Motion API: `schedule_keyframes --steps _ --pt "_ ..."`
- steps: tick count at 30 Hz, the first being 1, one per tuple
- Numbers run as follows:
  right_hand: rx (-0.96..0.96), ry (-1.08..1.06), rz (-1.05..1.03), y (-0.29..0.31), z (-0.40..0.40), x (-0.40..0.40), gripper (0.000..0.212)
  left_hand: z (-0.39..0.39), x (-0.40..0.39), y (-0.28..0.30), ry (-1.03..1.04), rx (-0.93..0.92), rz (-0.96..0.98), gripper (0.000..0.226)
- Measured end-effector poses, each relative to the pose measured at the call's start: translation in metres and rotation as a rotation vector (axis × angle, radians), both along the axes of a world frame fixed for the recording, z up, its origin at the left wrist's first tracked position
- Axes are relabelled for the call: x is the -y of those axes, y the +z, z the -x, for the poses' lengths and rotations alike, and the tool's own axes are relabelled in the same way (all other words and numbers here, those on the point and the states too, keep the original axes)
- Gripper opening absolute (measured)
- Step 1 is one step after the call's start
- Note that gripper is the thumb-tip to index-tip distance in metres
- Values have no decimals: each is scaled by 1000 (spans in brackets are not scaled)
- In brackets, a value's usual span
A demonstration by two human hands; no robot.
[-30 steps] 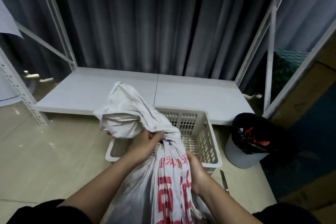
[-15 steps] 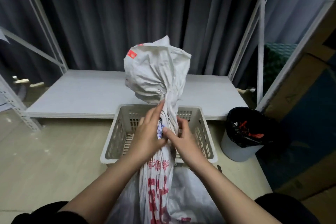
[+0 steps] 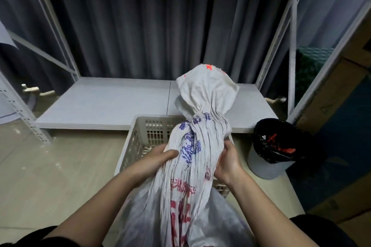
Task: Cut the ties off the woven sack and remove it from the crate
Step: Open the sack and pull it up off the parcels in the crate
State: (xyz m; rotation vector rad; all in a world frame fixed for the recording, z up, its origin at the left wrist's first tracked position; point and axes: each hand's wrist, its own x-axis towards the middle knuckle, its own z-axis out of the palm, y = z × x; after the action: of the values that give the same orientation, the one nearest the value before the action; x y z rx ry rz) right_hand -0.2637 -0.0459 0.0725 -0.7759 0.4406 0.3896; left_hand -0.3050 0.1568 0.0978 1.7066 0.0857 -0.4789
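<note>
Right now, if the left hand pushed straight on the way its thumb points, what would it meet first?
Nothing new: the left hand already grips the gathered white woven sack, thumb pointing right into its pleats. Beyond, probably the right hand, though depth is unclear.

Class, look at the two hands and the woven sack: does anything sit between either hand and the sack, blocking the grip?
Nothing visible does. The left hand and the right hand both grip the gathered woven sack directly from opposite sides, bare fingers on the fabric, held up over the crate. No tie or tool shows under the fingers.
</note>
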Motion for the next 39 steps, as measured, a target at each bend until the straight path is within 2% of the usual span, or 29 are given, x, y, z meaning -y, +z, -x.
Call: schedule_keyframes --steps 3,5,7,9,13,14,16,18,20,22,23,25,27,29,31,33,35,36,38,39 --pt "42 58 60 5 0 12 58 5 1 4 166 83 14 28" --pt "72 92 196 8 2 19 50 4 -4 4 329 148 -2 29" --pt "62 -15 469 -6 -2 27 38 2 -11 4 471 214 -43 27" --pt "39 -180 613 -19 -5 36 35 -2 -23 -4 626 240 -123 26" --pt "-93 -283 680 -36 -8 58 33 -14 -58 -32 873 117 -102 37" --pt "-135 -274 667 -42 -9 63 29 -16 -66 -38 899 54 -73 39" --pt "-199 -256 622 -57 -10 71 37 -18 -79 -50 934 -92 -30 47" --pt "-214 -281 562 -64 -9 79 36 -17 -87 -57 959 -174 17 49" --pt "-194 -334 470 -63 -7 88 29 -15 -91 -58 882 -218 79 43" --pt "-154 -281 419 -53 0 91 23 -10 -85 -48 667 -262 136 43" --pt "-126 -163 486 -49 4 89 25 -8 -80 -45 521 -281 93 48" --pt "-10 189 781 -36 19 76 27 -6 -71 -49 351 -252 -167 67" --pt "157 555 1009 -26 40 59 31 -3 -67 -58 373 -150 -349 78" --pt "350 885 1047 -22 62 42 39 4 -64 -63 344 -126 -414 80" --pt "436 1035 973 -28 85 22 45 14 -68 -65 285 -131 -495 85" --pt "520 963 1099 -49 104 5 54 25 -73 -64 250 -136 -472 90" --pt "610 853 1257 -69 118 -6 33 40 -73 -58 200 -162 -370 87" --pt "611 786 1278 -70 123 -9 21 49 -72 -54 151 -159 -322 77" --pt "582 605 1198 -64 131 -9 18 68 -72 -55 64 -81 -301 53" --pt "545 525 1140 -61 130 -5 17 76 -73 -61 72 -7 -364 47"
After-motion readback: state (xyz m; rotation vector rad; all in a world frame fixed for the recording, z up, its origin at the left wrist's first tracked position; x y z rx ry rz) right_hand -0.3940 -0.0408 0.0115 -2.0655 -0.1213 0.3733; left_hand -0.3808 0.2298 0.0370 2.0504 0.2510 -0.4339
